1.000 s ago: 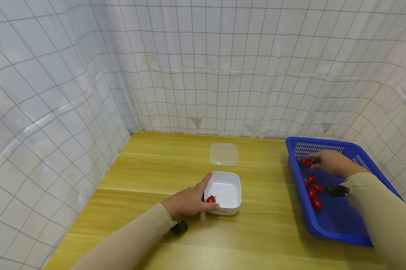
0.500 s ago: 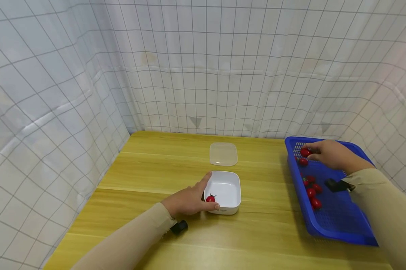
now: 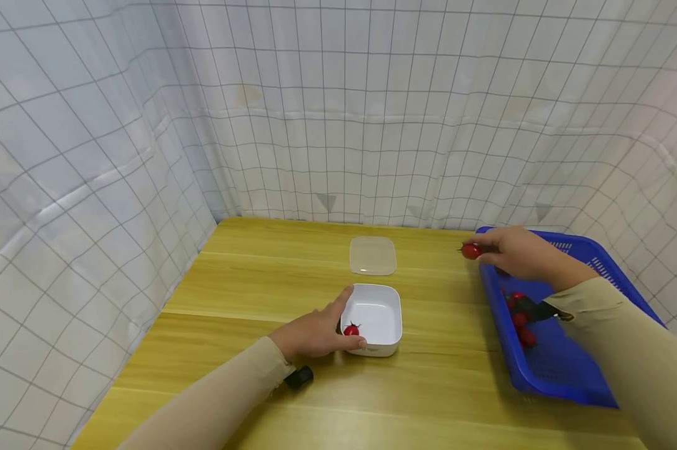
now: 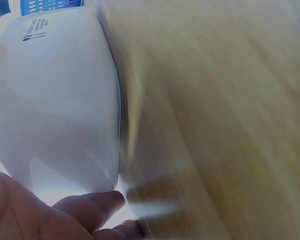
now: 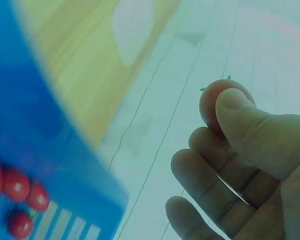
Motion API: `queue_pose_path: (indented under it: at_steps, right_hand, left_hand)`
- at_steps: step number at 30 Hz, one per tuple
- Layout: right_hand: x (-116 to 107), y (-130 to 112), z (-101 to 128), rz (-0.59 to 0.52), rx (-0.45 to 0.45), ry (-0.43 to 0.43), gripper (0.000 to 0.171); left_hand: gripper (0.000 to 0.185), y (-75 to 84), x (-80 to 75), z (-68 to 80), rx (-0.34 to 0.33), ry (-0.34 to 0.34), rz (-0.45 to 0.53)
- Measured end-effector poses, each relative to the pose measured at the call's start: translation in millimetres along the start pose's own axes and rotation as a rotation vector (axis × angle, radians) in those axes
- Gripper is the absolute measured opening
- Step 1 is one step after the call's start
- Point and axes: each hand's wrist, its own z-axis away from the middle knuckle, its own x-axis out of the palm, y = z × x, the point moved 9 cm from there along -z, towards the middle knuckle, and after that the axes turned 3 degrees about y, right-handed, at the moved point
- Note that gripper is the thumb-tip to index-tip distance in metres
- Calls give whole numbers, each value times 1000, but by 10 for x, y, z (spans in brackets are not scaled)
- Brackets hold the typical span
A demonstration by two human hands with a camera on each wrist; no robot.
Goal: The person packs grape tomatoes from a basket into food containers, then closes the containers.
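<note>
A white square bowl (image 3: 379,314) stands mid-table with one cherry tomato (image 3: 351,330) inside. My left hand (image 3: 321,331) grips the bowl's near left corner, thumb on the rim; the left wrist view shows the bowl's outer wall (image 4: 55,100) against my palm. My right hand (image 3: 515,251) hovers over the left rim of the blue basket (image 3: 557,369) and pinches a cherry tomato (image 3: 471,251) between thumb and fingers; the right wrist view shows that tomato (image 5: 215,102) at my thumb tip. Several more tomatoes (image 3: 521,319) lie in the basket.
A clear plastic lid (image 3: 373,256) lies flat behind the bowl. The yellow wooden table (image 3: 248,275) is walled by white grid-patterned cloth (image 3: 90,156) at the left and back. The basket takes up the right side.
My right hand has lifted a tomato out of the basket and carried it left, past the basket's rim. The left hand and bowl have stayed put.
</note>
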Motion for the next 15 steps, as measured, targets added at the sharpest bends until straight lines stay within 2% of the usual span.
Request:
queue_pose_path:
  at_steps: [6,15]
  right_hand:
    - [84,-374,-45,-19,-115,13,37]
    - [265,-758,-115,10,-260,-19,30]
  left_hand:
    - [116,-2,4,-4,4,-2,3]
    - [115,-12,14,-16,0,-5,-5]
